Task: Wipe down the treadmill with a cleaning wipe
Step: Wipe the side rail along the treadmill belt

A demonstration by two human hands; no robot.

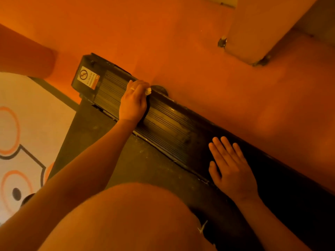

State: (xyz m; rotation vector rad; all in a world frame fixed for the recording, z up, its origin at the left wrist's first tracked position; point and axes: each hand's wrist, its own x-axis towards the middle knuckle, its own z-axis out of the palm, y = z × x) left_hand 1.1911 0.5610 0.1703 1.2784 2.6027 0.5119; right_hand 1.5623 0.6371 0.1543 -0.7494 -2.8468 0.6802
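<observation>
**Wiping the treadmill's side rail, viewed from above the person.** Nearest, a bare knee rises over the belt. Just past it, the right hand lies flat on the dark ribbed side rail, fingers straight and slightly spread, holding nothing. It appears to serve as a brace.

Farther along the same rail, well apart from the right hand, the left hand is curled over a small white cleaning wipe. A wad of the wipe shows past the fingertips at the rail's outer edge, and how much lies under the palm is hidden. Beyond the left hand sits the end cap with its warning label, then the orange floor.

The ribs run lengthwise, so strokes are best drawn along the grooves, not across them, with the wad pressed down into the grooves. Judging by the pale flecks in the seam on the belt side of the left hand, that seam needs a pass too. The short stretch between the left hand and the end cap also looks due for one, with a clean face of the wipe
</observation>
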